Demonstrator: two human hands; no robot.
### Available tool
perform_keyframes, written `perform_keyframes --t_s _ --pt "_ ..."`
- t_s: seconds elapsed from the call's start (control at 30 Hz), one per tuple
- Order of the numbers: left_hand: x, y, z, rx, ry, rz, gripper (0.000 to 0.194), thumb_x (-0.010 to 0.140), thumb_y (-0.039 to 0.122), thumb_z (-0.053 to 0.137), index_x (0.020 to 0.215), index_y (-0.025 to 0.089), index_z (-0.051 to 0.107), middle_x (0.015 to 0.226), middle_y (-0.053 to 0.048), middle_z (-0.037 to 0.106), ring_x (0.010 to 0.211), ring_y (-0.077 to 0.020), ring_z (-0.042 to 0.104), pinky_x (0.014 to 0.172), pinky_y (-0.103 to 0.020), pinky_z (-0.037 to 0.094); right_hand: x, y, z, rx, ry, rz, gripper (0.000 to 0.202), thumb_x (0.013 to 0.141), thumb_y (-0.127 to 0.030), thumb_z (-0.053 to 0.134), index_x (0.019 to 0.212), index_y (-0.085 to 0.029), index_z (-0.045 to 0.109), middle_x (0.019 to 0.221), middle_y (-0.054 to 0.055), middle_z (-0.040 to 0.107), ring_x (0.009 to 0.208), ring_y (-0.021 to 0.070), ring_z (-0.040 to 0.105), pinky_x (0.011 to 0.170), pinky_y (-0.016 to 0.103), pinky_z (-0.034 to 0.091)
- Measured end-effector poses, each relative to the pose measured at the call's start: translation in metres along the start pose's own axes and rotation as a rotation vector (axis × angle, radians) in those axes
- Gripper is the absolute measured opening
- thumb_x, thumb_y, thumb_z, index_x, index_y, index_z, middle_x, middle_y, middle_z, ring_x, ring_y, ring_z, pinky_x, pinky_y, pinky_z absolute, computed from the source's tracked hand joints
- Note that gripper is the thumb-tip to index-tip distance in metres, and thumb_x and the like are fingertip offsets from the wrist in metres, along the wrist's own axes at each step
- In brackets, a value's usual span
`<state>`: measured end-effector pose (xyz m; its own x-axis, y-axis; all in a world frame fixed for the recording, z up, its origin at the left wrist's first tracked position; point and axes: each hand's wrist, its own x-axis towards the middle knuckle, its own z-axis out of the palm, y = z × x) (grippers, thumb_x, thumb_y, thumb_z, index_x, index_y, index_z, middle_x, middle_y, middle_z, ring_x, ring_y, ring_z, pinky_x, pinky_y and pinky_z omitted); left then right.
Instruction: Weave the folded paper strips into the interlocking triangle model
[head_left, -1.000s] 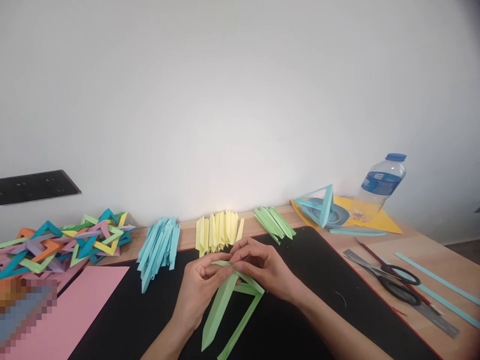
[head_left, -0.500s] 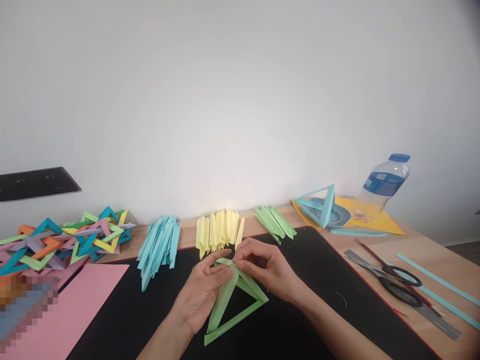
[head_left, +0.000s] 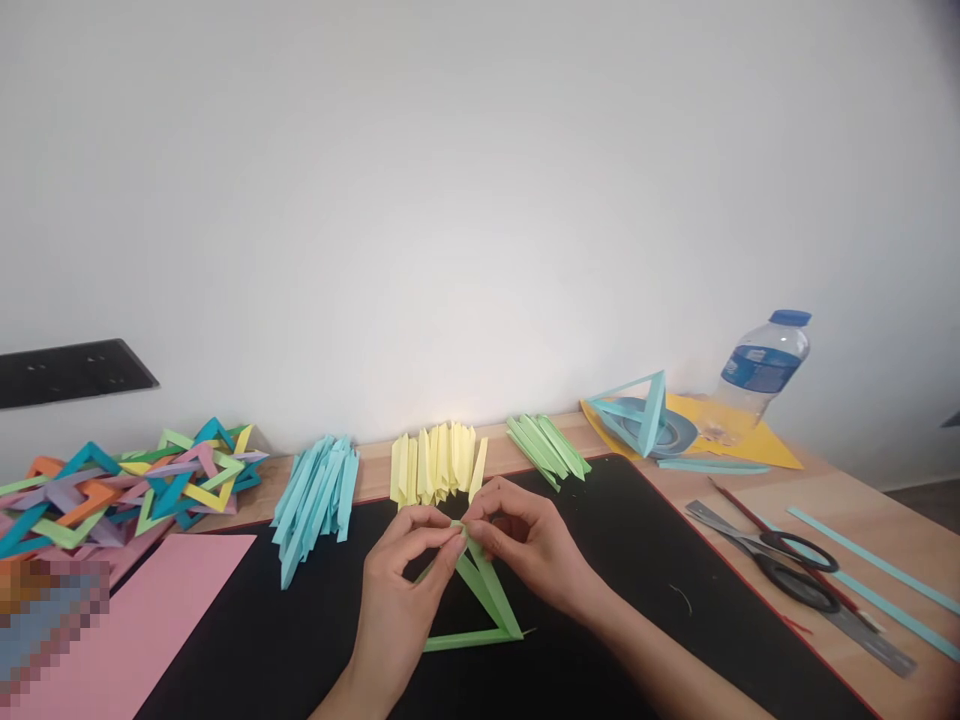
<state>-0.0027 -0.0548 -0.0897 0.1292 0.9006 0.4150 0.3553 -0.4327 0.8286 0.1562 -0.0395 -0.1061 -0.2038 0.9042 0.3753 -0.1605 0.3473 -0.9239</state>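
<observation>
Above the black mat, both hands pinch the top corner of a green folded-paper frame made of joined strips. My left hand is closed, thumb and fingertips on that corner from the left, and it covers the frame's left side. My right hand is closed too, its fingertips meeting the same corner from the right. Just behind the hands lie bundles of folded strips: yellow, green and light blue.
Colourful interlocked paper shapes and pink paper lie left. To the right are a light blue paper frame, a leaning bottle, scissors, a pencil, a ruler and blue strips.
The green frame has tilted and turned, its lower edge shifting up. My left hand has rotated more upright, its fingertips moving to the top corner beside my right fingertips.
</observation>
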Motion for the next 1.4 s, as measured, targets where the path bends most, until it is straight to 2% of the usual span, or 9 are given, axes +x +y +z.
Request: perform_keyframes --t_s 0.2,0.37,0.5,0.6,0.73,0.83,1.07,1.27,1.4 --pt "-0.003 0.002 0.002 -0.04 0.009 0.086 0.013 0.079 0.018 0.063 0.069 0.02 0.071 0.076 -0.003 0.059 0.071 -0.017 0.059 0.063 -0.025 0.046 -0.002 -0.002 0.001 -0.008 -0.005 0.016 0.014 0.08 -0.031 0.064 0.077 -0.018 0.067 0.078 0.002 0.051 0.06 0.0108 0.049 0.05 0.023 0.043" --pt "-0.005 0.003 0.003 -0.042 0.034 0.16 0.012 0.078 0.015 0.063 0.069 0.021 0.07 0.074 -0.004 0.06 0.071 -0.0183 0.058 0.064 -0.027 0.047 -0.005 -0.009 0.002 -0.184 0.028 -0.065 0.014 0.082 -0.028 0.062 0.073 -0.018 0.066 0.071 0.001 0.05 0.061 0.0113 0.046 0.053 0.024 0.039" --pt "0.002 0.005 -0.006 -0.003 -0.011 0.093 0.011 0.079 0.024 0.064 0.081 0.024 0.075 0.087 -0.006 0.067 0.082 -0.022 0.062 0.072 -0.029 0.048 -0.001 -0.012 -0.009 -0.167 0.083 -0.063 0.017 0.081 -0.033 0.063 0.072 -0.018 0.065 0.071 0.002 0.054 0.063 0.0131 0.049 0.055 0.026 0.043" --pt "0.011 0.006 -0.017 -0.02 0.154 -0.025 0.022 0.077 0.036 0.066 0.095 0.026 0.074 0.106 -0.005 0.067 0.105 -0.0269 0.058 0.088 -0.032 0.045 0.007 -0.01 -0.024 -0.017 0.161 0.015 0.021 0.076 -0.039 0.068 0.073 -0.018 0.064 0.073 0.001 0.058 0.057 0.0112 0.049 0.056 0.027 0.046" --pt "0.023 -0.002 -0.028 -0.185 0.362 -0.196 0.033 0.08 0.046 0.06 0.103 0.025 0.068 0.108 -0.005 0.068 0.108 -0.0251 0.058 0.094 -0.032 0.043 0.015 -0.002 -0.038 0.194 0.277 0.074 0.022 0.073 -0.039 0.071 0.075 -0.018 0.066 0.07 0.0 0.058 0.061 0.0109 0.053 0.061 0.026 0.047" --pt "0.028 -0.012 -0.028 -0.359 0.326 -0.302 0.045 0.079 0.046 0.062 0.116 0.022 0.058 0.113 -0.007 0.065 0.11 -0.0247 0.058 0.093 -0.034 0.045 0.018 0.007 -0.042 0.432 0.282 0.167 0.024 0.072 -0.04 0.073 0.078 -0.018 0.066 0.072 0.0 0.059 0.066 0.0115 0.056 0.062 0.024 0.048" --pt "0.025 -0.01 -0.018 -0.552 0.02 -0.419 0.055 0.079 0.047 0.063 0.126 0.02 0.053 0.104 -0.01 0.067 0.094 -0.0243 0.064 0.086 -0.039 0.05 0.025 0.028 -0.052 0.676 0.32 0.351 0.026 0.069 -0.036 0.076 0.085 -0.02 0.063 0.073 0.0 0.065 0.066 0.0152 0.063 0.059 0.025 0.05" --pt "0.021 -0.005 -0.017 -0.514 -0.001 -0.353 0.051 0.075 0.04 0.069 0.121 0.022 0.055 0.123 -0.01 0.059 0.086 -0.0217 0.066 0.083 -0.037 0.051 0.027 0.044 -0.05 0.718 0.325 0.435 0.013 0.076 -0.029 0.069 0.083 -0.019 0.064 0.073 0.001 0.068 0.068 0.0155 0.065 0.063 0.025 0.053" --pt "0.022 -0.007 -0.018 -0.433 0.052 -0.33 0.045 0.075 0.039 0.069 0.115 0.021 0.058 0.119 -0.009 0.061 0.101 -0.0242 0.061 0.086 -0.033 0.05 0.028 0.047 -0.05 0.719 0.293 0.485 0.008 0.079 -0.027 0.065 0.082 -0.019 0.065 0.076 0.0 0.069 0.068 0.0127 0.065 0.064 0.022 0.054"
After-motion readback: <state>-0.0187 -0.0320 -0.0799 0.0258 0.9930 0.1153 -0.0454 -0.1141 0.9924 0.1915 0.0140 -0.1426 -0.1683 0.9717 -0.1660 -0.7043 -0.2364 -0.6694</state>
